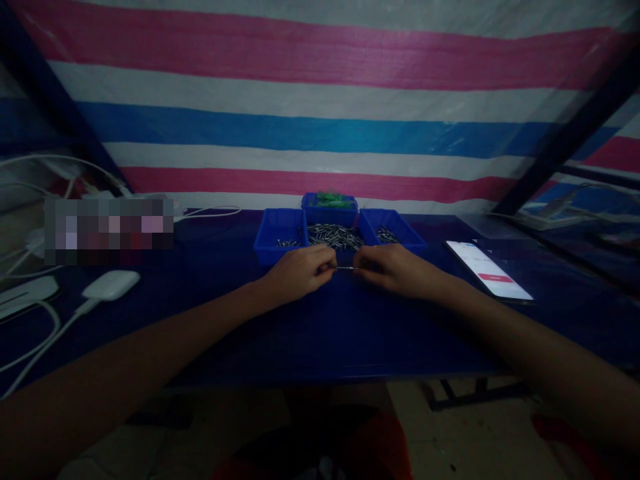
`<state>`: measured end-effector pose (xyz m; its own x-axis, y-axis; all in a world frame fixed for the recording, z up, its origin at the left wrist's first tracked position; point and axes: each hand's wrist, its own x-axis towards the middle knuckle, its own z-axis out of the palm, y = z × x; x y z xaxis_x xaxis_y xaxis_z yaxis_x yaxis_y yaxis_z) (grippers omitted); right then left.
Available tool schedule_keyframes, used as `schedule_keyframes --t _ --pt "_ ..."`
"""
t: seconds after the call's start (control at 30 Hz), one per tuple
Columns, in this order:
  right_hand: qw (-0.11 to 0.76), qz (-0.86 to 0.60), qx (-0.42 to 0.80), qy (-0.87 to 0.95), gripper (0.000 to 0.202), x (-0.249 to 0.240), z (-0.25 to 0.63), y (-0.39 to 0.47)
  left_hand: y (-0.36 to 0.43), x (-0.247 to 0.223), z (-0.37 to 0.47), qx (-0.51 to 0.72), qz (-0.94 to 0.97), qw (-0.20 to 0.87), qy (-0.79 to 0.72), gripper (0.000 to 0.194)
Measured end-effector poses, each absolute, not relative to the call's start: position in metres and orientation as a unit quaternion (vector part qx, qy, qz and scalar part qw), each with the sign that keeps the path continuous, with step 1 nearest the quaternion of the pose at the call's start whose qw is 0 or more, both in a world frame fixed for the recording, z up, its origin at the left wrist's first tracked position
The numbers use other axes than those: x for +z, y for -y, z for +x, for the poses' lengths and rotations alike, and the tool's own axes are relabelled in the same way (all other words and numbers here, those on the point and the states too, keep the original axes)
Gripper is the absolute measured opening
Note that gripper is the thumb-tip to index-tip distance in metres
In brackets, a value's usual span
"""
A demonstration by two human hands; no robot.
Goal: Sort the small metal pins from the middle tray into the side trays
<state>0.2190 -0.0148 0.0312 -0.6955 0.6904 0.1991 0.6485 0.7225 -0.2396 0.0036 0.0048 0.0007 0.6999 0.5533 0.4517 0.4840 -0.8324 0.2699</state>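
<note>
My left hand (305,270) and my right hand (393,268) face each other above the blue table, both with fingers pinched. A thin, silvery metal rod (346,268) spans the small gap between them, an end in each pinch. Its exact kind is too small to make out, and its ends are hidden by the fingers. Just beyond the hands lies a heap of small metal pin-like pieces (336,236). A left blue bin (265,233) and a right blue bin (410,230) flank the heap, each with similar pieces. Behind stands a blue bin (330,212) with green pieces.
On the right of the table (320,340) lies a phone (490,270) with its screen lit. A white charger (111,285) and several white cables (45,347) occupy the left side. A striped plastic sheet (320,140) hangs behind the table.
</note>
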Motion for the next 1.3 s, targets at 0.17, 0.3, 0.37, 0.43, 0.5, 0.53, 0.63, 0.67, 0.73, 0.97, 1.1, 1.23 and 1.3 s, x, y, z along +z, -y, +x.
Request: schedule_keyframes --t 0.17,0.3,0.37,0.43,0.5,0.53,0.63,0.67,0.73,0.97,1.1,1.23,1.3 --pt "0.163 -0.354 0.062 0.919 0.008 0.0344 0.2183 0.0177 -0.0051 0.0016 0.0023 0.291 0.915 0.053 -0.275 0.008" --pt "0.159 -0.362 0.060 0.917 0.010 0.0354 0.2176 0.0178 -0.0046 0.0014 0.0023 0.293 0.913 0.048 -0.279 0.007" --pt "0.157 -0.367 0.060 0.915 0.011 0.0349 0.2175 0.0172 -0.0046 0.0011 0.0025 0.291 0.913 0.049 -0.283 0.008" --pt "0.158 -0.370 0.054 0.914 0.012 0.0339 0.2179 0.0162 -0.0048 0.0010 0.0026 0.289 0.912 0.052 -0.286 0.008" --pt "0.159 -0.370 0.045 0.914 0.014 0.0328 0.2187 0.0151 -0.0048 0.0015 0.0027 0.283 0.913 0.055 -0.290 0.008" --pt "0.160 -0.370 0.040 0.914 0.015 0.0322 0.2191 0.0144 -0.0046 0.0019 0.0027 0.279 0.913 0.054 -0.293 0.008" --pt "0.160 -0.374 0.029 0.913 0.018 0.0311 0.2199 0.0127 -0.0032 0.0033 0.0030 0.271 0.910 0.049 -0.310 0.009" --pt "0.160 -0.377 0.029 0.912 0.020 0.0310 0.2199 0.0123 -0.0025 0.0037 0.0032 0.269 0.909 0.047 -0.315 0.011" --pt "0.162 -0.384 0.032 0.909 0.022 0.0310 0.2194 0.0123 -0.0013 0.0043 0.0037 0.268 0.907 0.043 -0.322 0.013" --pt "0.179 -0.383 0.057 0.904 0.020 0.0317 0.2183 0.0168 -0.0008 0.0053 0.0049 0.254 0.904 0.036 -0.342 0.020" --pt "0.179 -0.376 0.051 0.908 0.015 0.0316 0.2194 0.0163 -0.0013 0.0055 0.0057 0.223 0.904 0.020 -0.363 0.027" --pt "0.157 -0.335 0.046 0.928 0.012 0.0304 0.2197 0.0145 -0.0022 0.0038 0.0056 0.198 0.906 0.009 -0.375 0.028" --pt "0.144 -0.317 0.056 0.936 0.013 0.0304 0.2192 0.0147 -0.0030 0.0027 0.0052 0.186 0.906 0.011 -0.380 0.028"
